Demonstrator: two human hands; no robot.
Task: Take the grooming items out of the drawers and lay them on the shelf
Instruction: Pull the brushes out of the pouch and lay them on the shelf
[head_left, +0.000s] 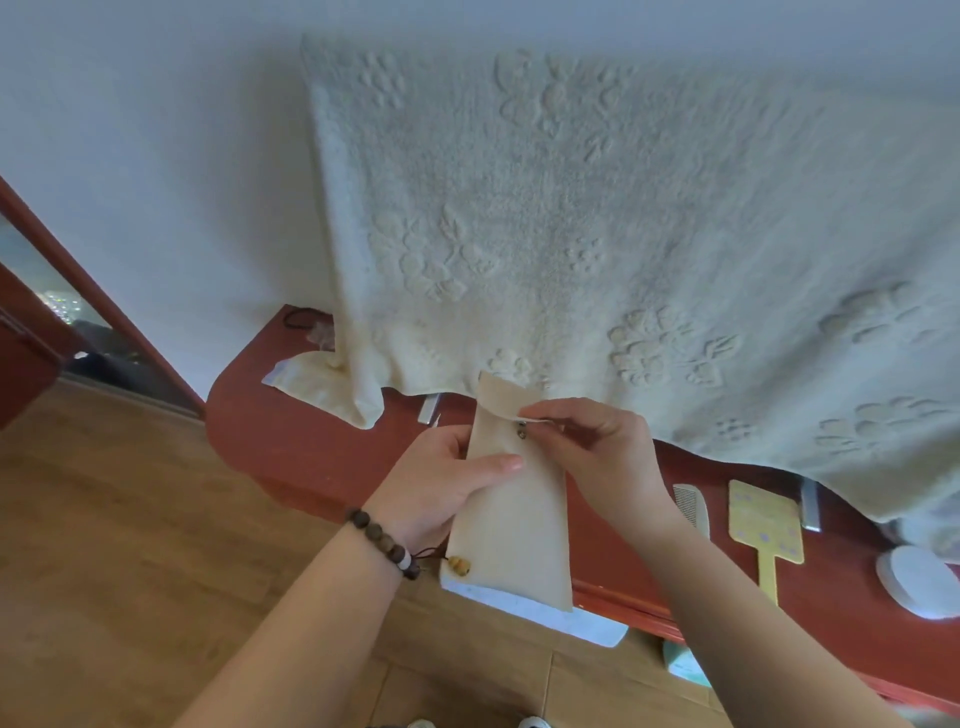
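Observation:
A beige fabric pouch (514, 525) with a metal snap is held upright in front of the red-brown shelf (291, 441). My left hand (441, 483) grips the pouch's left side, thumb across its front. My right hand (597, 452) pinches the pouch's flap at the snap. On the shelf to the right lie a white comb (693, 506), a yellow paddle-shaped mirror or brush (763, 530), a grey comb (810, 504) and a round white compact (917, 582). A small pale item (428, 410) lies on the shelf behind the pouch.
A large cream embossed towel (597, 234) hangs over the wall and drapes onto the shelf. A black hair tie (304, 317) lies at the shelf's far left end. Wooden floor (130, 545) is on the left. A teal box (685, 667) shows below the shelf.

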